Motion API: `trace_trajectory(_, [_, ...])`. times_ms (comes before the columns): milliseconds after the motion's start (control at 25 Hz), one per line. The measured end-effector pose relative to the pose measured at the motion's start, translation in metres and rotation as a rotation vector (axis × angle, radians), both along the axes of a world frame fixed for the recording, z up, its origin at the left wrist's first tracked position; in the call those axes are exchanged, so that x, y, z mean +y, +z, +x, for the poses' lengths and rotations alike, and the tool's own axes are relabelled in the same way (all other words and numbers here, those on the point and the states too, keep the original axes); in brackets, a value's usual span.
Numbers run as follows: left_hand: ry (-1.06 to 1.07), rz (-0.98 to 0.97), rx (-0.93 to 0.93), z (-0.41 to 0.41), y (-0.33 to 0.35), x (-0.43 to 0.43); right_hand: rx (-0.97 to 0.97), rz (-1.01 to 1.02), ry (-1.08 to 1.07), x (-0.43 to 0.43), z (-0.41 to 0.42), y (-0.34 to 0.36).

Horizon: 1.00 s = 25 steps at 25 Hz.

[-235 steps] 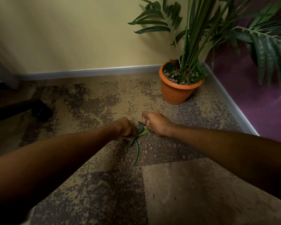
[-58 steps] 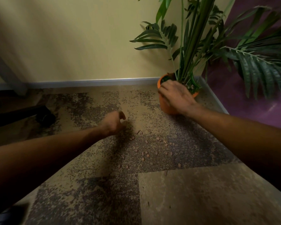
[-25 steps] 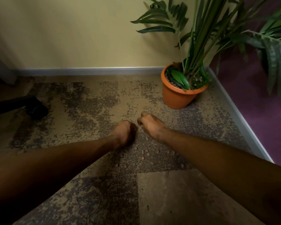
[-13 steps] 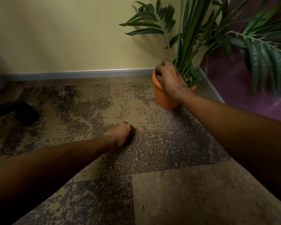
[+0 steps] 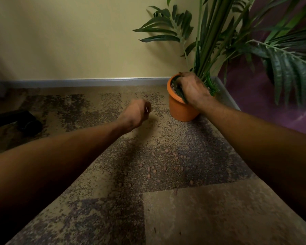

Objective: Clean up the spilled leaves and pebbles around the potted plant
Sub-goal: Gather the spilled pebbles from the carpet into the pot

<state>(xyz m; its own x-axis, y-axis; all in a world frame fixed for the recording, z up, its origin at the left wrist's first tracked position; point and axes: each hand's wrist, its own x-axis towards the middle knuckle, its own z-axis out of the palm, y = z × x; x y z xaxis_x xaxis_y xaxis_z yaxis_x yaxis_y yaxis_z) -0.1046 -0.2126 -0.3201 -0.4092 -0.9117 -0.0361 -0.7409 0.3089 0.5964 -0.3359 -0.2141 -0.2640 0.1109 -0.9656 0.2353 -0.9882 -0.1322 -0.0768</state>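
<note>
An orange pot [image 5: 181, 111] with a tall green plant [image 5: 212, 41] stands in the corner of the carpet. My right hand [image 5: 193, 90] rests on top of the pot, fingers curled down into it over dark green leaves [image 5: 179, 91] and pebbles; what it holds is hidden. My left hand [image 5: 136, 114] is closed in a fist, raised above the carpet to the left of the pot, and its contents cannot be seen. Several small brown pebbles [image 5: 155, 167] lie scattered on the carpet between my forearms.
The mottled brown and grey carpet [image 5: 193, 218] meets a yellow wall with a grey skirting board [image 5: 88, 82] behind and a purple wall [image 5: 265, 103] on the right. A black chair-base leg with a caster [image 5: 27, 123] lies at the left.
My left hand has lifted off the carpet and moved up toward the pot, still in a fist. My right hand stays on the pot and has pushed down into it.
</note>
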Motion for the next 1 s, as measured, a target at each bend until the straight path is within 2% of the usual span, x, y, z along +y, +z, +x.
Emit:
trace_trajectory(200, [0.09,-0.146,0.13,-0.044,0.03,-0.015,0.014,-0.104,-0.016,0.009,-0.009,0.007])
trace_trajectory(400, [0.066,-0.237,0.218,-0.084,0.048,-0.022,0.031,-0.1,0.01,0.027,-0.023,0.014])
trace_trajectory(600, [0.114,-0.218,0.288,-0.115,0.049,-0.045,0.086,-0.069,0.005,0.048,-0.039,0.016])
trace_trajectory(760, [0.125,-0.121,0.37,-0.14,0.05,-0.051,0.088,-0.026,0.002,0.06,-0.047,0.016])
trace_trajectory(1000, [0.144,-0.16,0.366,-0.139,0.057,-0.045,0.092,-0.024,0.023,0.064,-0.046,0.011])
